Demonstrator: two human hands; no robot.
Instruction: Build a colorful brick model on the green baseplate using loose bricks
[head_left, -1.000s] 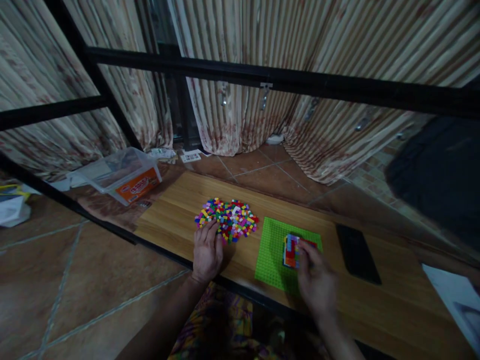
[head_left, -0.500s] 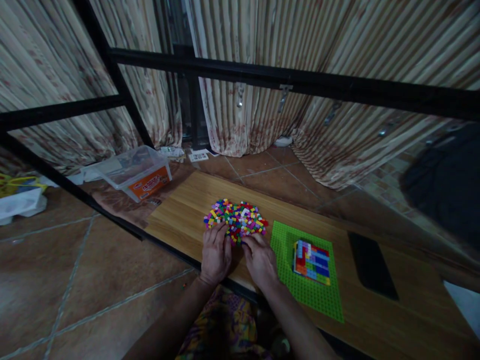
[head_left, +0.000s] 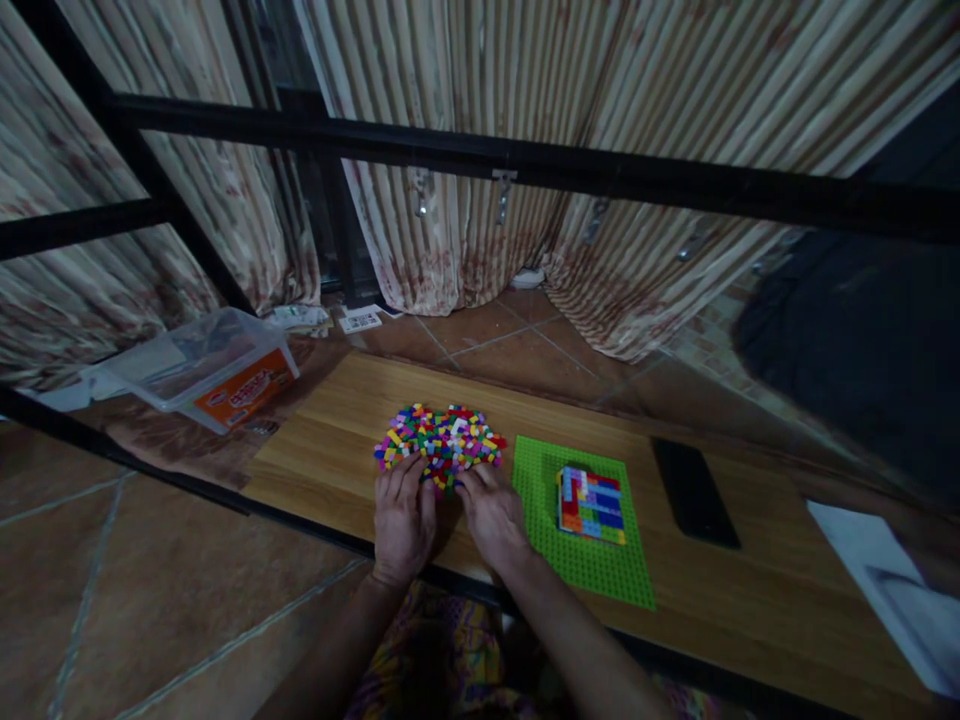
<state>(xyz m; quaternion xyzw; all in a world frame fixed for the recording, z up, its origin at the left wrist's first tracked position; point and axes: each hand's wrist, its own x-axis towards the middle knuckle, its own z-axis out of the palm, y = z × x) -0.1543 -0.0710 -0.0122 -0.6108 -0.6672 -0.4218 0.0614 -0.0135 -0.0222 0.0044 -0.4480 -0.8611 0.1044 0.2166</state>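
A pile of small coloured toy bricks (head_left: 442, 436) lies on the wooden table in front of me. My left hand (head_left: 405, 515) rests at the pile's near left edge, its fingers stretched forward and touching bricks. At the near right edge is my right hand (head_left: 491, 512), with fingers bent and drawn together at the bricks; whatever is between the fingertips is too small to make out. To the right of this hand, a green baseplate (head_left: 536, 545) carries a block built of bricks (head_left: 591, 505) in red, blue, orange and yellow.
A black phone-like slab (head_left: 694, 492) lies right of the baseplate, with white paper (head_left: 870, 560) beyond it. On the floor at left stands a clear plastic box (head_left: 217, 365) with an orange label. Black metal bars (head_left: 600, 165) and curtains (head_left: 487, 240) stand behind the table (head_left: 330, 440).
The view has turned right, so everything sits further left in the picture. Both hands stay at the near edge of the pile, with slight finger movement.
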